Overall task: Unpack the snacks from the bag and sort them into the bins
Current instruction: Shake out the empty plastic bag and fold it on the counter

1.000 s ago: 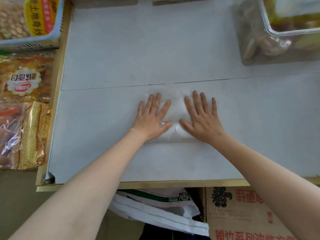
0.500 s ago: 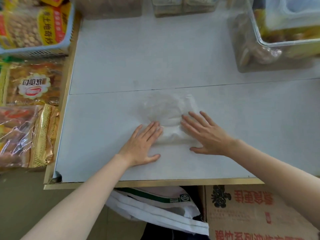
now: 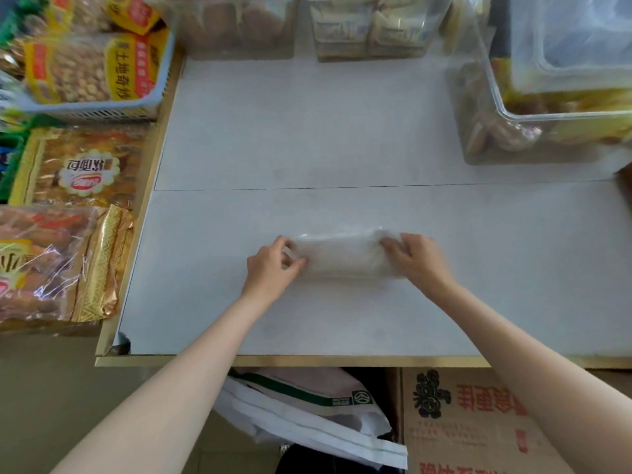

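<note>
Nearest me, below the tabletop's (image 3: 342, 319) front edge, a cardboard box (image 3: 478, 425) and some folded white sacks (image 3: 307, 415) sat on the floor. On the tabletop itself lay the bag (image 3: 342, 256), clear plastic, empty as far as I could tell, folded into a narrow strip with its long axis running left to right across me. My left hand (image 3: 272, 268) pinched its left end with curled fingers, and my right hand (image 3: 415, 256) gripped its right end the same way, so the bag lay between the two hands, neither one clearly closer to its middle. I judged the unpacking finished and the next fold would bring one end over toward the other along that axis. Beyond the bag, to its far left, a blue basket (image 3: 150, 97) held yellow snack packets (image 3: 85, 70), with more packets (image 3: 75, 165) just in front of it. To the bag's far right stood a clear bin (image 3: 506, 107) of snacks, and further clear containers (image 3: 307, 25) lined the tabletop's back edge.
</note>
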